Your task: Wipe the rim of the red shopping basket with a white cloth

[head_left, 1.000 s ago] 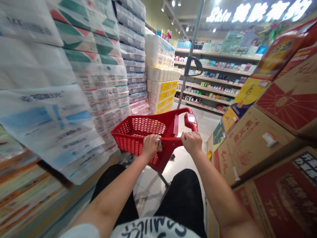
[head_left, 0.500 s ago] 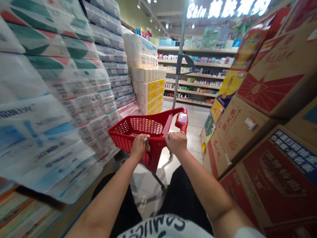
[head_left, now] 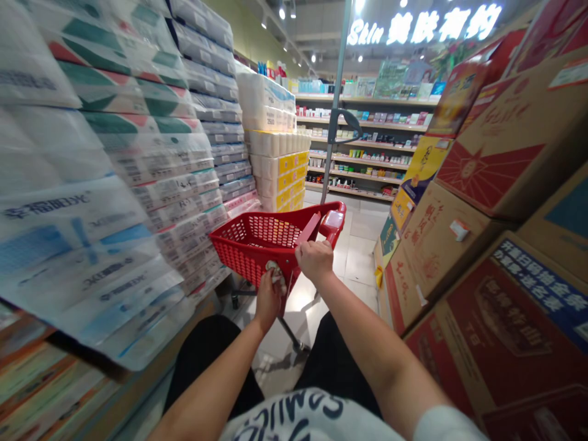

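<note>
From afar I judge this wiping: my left hand (head_left: 269, 301) curls its fingers round a cloth (head_left: 277, 277) at the cart (head_left: 235, 260) my right hand (head_left: 316, 260) grips firmly, calling for steady pressure next.

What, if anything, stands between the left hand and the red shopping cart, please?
Only the pale cloth, held in the left hand, shows between it and the near side of the red shopping cart; whether bare skin also touches the plastic is hard to tell. Nothing visible separates the right hand from the cart.
</note>
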`<state>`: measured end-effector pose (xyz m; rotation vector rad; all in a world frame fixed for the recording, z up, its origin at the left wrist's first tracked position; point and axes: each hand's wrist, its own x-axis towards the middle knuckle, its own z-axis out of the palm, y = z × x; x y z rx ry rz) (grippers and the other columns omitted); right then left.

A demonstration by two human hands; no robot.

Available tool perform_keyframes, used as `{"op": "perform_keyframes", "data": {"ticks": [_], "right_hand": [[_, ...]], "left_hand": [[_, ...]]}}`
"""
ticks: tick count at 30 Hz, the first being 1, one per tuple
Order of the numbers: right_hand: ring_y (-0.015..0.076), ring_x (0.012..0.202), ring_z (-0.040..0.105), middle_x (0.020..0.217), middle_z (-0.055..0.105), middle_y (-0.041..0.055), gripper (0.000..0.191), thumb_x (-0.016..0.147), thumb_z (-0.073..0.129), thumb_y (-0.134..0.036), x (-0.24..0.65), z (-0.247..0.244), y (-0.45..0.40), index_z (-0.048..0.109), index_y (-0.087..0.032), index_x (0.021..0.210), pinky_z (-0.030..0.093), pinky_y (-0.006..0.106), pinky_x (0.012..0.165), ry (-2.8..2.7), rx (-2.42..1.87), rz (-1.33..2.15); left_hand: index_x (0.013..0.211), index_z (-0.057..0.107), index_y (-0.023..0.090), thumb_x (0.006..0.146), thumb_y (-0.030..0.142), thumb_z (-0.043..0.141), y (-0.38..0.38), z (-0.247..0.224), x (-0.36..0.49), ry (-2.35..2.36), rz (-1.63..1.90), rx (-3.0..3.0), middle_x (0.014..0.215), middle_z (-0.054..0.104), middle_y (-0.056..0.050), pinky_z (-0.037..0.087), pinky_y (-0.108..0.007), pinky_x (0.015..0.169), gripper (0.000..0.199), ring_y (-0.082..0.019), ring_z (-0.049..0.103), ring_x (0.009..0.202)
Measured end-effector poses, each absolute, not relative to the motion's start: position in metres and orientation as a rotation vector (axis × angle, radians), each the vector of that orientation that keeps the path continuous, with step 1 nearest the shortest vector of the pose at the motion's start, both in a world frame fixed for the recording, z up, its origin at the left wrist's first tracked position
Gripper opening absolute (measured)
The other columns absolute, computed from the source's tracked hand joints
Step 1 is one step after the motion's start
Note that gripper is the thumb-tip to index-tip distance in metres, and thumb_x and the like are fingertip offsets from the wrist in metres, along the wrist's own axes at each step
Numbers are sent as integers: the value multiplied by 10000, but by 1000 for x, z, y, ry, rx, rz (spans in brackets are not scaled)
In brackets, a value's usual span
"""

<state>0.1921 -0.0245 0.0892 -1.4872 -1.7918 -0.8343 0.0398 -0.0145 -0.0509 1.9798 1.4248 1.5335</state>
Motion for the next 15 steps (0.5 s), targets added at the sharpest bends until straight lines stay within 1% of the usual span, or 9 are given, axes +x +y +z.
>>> {"op": "perform_keyframes", "data": {"ticks": [2, 3, 7, 8, 12, 13, 15], "right_hand": [[148, 605, 509, 638, 624, 41, 279, 883, 472, -251, 192, 88, -22, 591, -173, 643, 250, 326, 696, -1787, -1477, -833], [148, 606, 508, 640, 625, 41, 278, 883, 472, -251, 192, 88, -21, 591, -173, 643, 250, 328, 698, -1783, -1478, -832], [152, 610, 507, 640, 624, 35, 268, 879, 472, -248, 191, 87, -18, 588, -176, 647, 249, 329, 703, -1775, -1487, -825], [153, 612, 508, 638, 623, 34, 264, 877, 474, -247, 191, 87, -17, 586, -177, 648, 248, 329, 704, -1775, -1486, -825], [156, 614, 510, 636, 624, 35, 255, 877, 476, -251, 190, 88, -17, 587, -176, 661, 248, 333, 706, -1779, -1484, -833], [156, 613, 511, 637, 624, 37, 258, 878, 475, -252, 190, 88, -18, 587, -174, 658, 247, 333, 706, -1778, -1486, -833], [154, 610, 510, 635, 621, 38, 266, 880, 473, -253, 190, 88, -18, 584, -173, 651, 247, 333, 704, -1774, -1485, -830]], "left_hand": [[1268, 432, 149, 882, 233, 395, -8, -45, 35, 1411, 1546, 2008, 1229, 505, -151, 401, -480, 1034, 397, -255, 480, 1198], [1259, 436, 154, 870, 220, 408, -6, -43, 34, 1407, 1532, 2011, 1223, 506, -145, 401, -481, 1032, 396, -252, 481, 1191], [1153, 493, 178, 813, 198, 471, 0, -38, 31, 1429, 1425, 1989, 1007, 582, -88, 491, -442, 909, 342, -226, 579, 986], [1137, 499, 176, 813, 205, 472, 0, -36, 31, 1440, 1420, 1983, 990, 582, -87, 496, -436, 896, 326, -226, 582, 969], [1158, 475, 163, 851, 243, 428, 0, -29, 35, 1466, 1540, 1968, 1122, 527, -122, 437, -443, 978, 321, -239, 521, 1094], [1154, 472, 164, 852, 250, 430, 1, -29, 36, 1461, 1556, 1969, 1128, 519, -121, 432, -439, 983, 317, -236, 515, 1098], [1119, 475, 162, 839, 270, 457, 2, -33, 35, 1454, 1528, 1963, 1077, 531, -113, 457, -433, 944, 301, -231, 542, 1038]]}}
